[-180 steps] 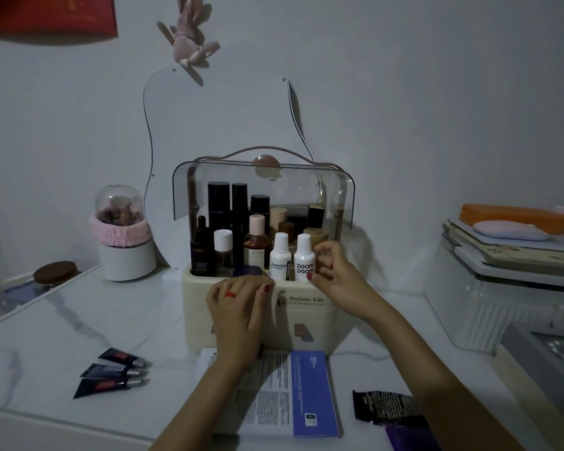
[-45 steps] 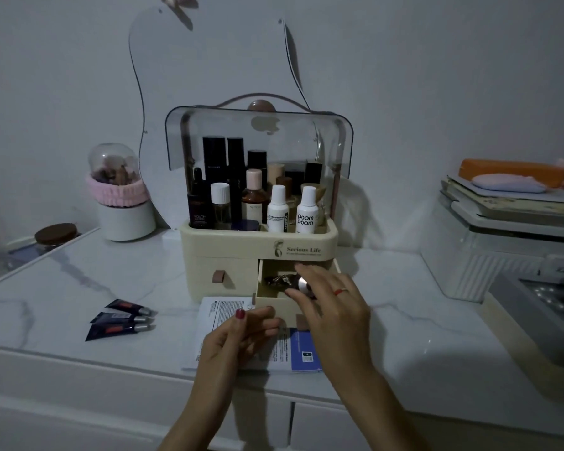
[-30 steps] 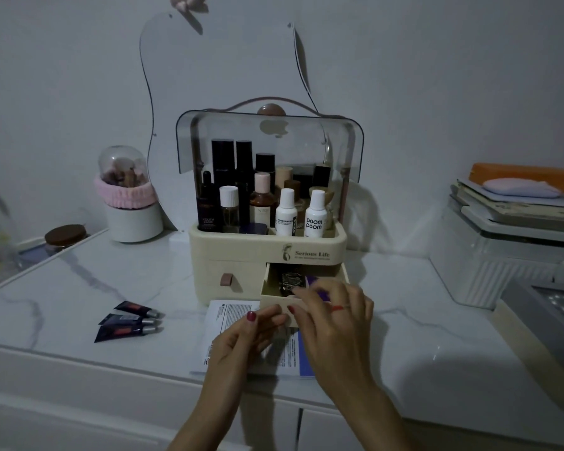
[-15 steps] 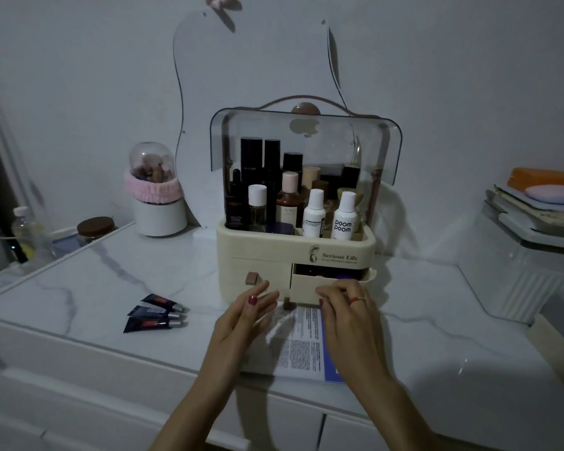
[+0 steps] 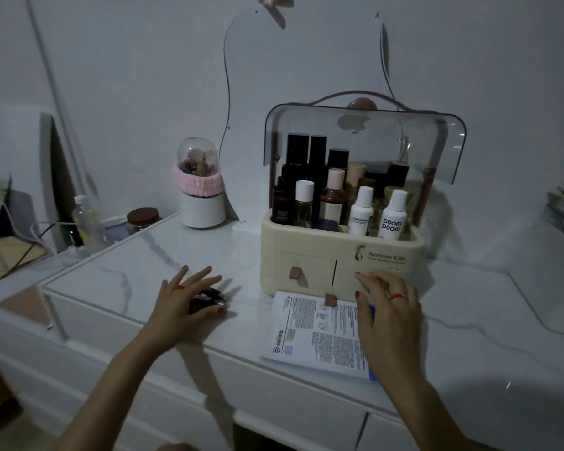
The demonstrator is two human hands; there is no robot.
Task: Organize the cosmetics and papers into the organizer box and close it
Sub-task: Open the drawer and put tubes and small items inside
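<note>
1. Reaching out over the tabletop (image 5: 118, 255), left hand (image 5: 179, 301) lies on the small dark tubes (image 5: 209, 299), fingers spread wide with the thumb at the near side of them; touching, but can't tell if anything is actually gripped yet.
2. Right hand (image 5: 388, 307) sits at the front of the organizer box (image 5: 306, 255), fingers relaxed and lightly bent against the right drawer face, holding nothing. Both drawers look flush with the box front.
3. Tubes: judged light, soft-walled, a bit slick. Best pinched together across their middles or by the stiff cap ends, not squeezed hard.
4. Leaflet (image 5: 316, 330): thin printed paper with a blue part under the right hand, lies flat on the tabletop, touching the box front and reaching the near edge. Floppy, will crease. Likely easiest to slide it over the edge and take a corner.
5. A small pink-brown block (image 5: 330, 300) rests on the leaflet, same colour as the pull tab on the left drawer; possibly a loose pull, can't confirm.
6. Box: cream plastic, smoky clear lid (image 5: 365, 141) raised, bottles (image 5: 358, 209) standing packed upright in the top tray. Bottles could tip if the box gets shoved.
7. Judgement: tubes and leaflet not yet stowed, lid not yet shut.
</note>
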